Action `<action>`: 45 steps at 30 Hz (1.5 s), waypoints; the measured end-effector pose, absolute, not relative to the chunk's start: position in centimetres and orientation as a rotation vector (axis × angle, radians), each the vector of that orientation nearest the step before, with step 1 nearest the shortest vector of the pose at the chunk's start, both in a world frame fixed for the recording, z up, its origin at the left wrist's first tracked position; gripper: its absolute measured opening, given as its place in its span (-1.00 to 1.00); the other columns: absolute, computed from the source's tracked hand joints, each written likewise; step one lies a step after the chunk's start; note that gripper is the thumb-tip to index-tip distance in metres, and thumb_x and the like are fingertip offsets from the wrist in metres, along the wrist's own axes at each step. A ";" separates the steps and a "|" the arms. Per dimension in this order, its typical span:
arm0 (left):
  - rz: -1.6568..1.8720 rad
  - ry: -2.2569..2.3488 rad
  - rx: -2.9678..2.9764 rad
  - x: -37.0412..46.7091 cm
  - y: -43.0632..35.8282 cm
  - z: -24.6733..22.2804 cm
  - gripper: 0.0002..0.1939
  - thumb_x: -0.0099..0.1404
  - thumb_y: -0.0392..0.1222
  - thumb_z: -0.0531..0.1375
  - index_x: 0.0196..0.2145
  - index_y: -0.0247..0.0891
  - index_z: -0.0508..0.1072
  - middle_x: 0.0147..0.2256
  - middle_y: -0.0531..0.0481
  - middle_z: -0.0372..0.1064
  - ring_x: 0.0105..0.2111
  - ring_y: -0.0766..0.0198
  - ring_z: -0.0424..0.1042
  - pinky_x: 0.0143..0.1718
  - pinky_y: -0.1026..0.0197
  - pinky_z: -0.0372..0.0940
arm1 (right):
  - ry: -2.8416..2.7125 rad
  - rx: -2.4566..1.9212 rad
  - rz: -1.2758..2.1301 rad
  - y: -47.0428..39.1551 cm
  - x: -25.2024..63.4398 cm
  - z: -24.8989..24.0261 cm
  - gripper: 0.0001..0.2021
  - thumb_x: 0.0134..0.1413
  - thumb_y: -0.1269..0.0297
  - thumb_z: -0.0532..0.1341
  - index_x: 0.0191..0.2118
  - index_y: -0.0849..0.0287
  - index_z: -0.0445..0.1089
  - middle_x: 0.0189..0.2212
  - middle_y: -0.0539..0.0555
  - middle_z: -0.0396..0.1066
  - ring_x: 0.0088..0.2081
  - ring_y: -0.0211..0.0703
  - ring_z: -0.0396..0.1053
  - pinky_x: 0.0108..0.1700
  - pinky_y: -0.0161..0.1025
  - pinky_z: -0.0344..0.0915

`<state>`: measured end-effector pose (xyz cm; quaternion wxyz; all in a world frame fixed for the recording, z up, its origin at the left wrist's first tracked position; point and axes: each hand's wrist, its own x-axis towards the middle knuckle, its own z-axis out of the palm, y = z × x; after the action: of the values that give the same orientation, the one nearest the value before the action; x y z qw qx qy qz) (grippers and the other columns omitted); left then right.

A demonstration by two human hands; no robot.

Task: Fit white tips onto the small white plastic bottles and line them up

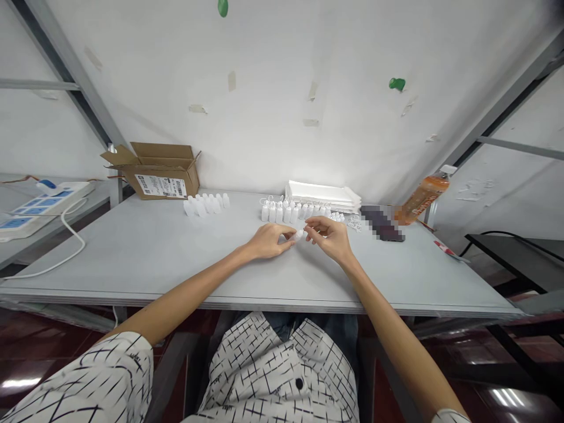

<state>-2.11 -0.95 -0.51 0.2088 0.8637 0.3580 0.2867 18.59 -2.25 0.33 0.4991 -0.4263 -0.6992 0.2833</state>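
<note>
My left hand [267, 241] is closed around a small translucent white squeeze bottle [298, 235], tilted toward the right just above the table. My right hand [330, 237] is pinched at the bottle's top end; whatever its fingertips hold is too small to make out. Just beyond both hands, several similar bottles [286, 212] stand upright in rows, many with thin looped tops. Small white caps [337, 217] lie to the right of these rows, beside a scatter of tiny clear-white pieces [355, 222]. Farther left, another group of bottles [201, 205] stands without looped tops.
An open cardboard box [163, 176] sits at the back left of the grey table [154, 258]. White flat packs [324, 192] are stacked against the wall. A dark phone-like object [381, 222] and an orange drink bottle [423, 197] are at right. A power strip [42, 205] lies left.
</note>
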 end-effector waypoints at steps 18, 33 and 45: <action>0.882 1.038 2.297 -2.3 -0.6 -0.5 -0.72 0.27 -0.07 0.21 -0.12 -0.24 0.52 -0.24 -0.01 0.56 -0.22 0.21 0.52 -0.30 0.24 0.34 | -1.776 -1.009 0.832 -0.5 18.2 2.5 -0.84 0.00 0.20 0.30 -0.42 0.19 0.48 -0.45 0.05 0.43 -0.38 -0.18 0.37 -0.46 -0.27 0.37; 0.892 1.256 2.481 -2.9 -0.6 -0.2 -0.78 0.33 -0.17 0.11 -0.29 -0.20 0.57 -0.29 0.05 0.56 -0.33 0.26 0.47 -0.35 0.23 0.22 | -1.904 -1.137 0.458 3.2 19.5 3.3 -0.89 0.01 0.28 0.20 -0.43 0.15 0.45 -0.40 0.06 0.49 -0.31 -0.10 0.41 -0.33 -0.20 0.36; 0.751 1.250 2.535 -2.9 -0.4 -0.8 -0.76 0.35 -0.18 0.09 -0.30 -0.22 0.56 -0.29 0.03 0.56 -0.27 0.21 0.47 -0.29 0.21 0.22 | -1.862 -1.230 0.198 4.5 20.2 1.6 -0.87 0.05 0.36 0.16 -0.39 0.13 0.46 -0.38 0.06 0.50 -0.31 -0.11 0.43 -0.27 -0.21 0.27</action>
<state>-2.89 -0.36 -0.78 0.1084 0.8617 0.4249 0.2553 20.25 4.52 1.59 0.4353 -0.4943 -0.7482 0.0795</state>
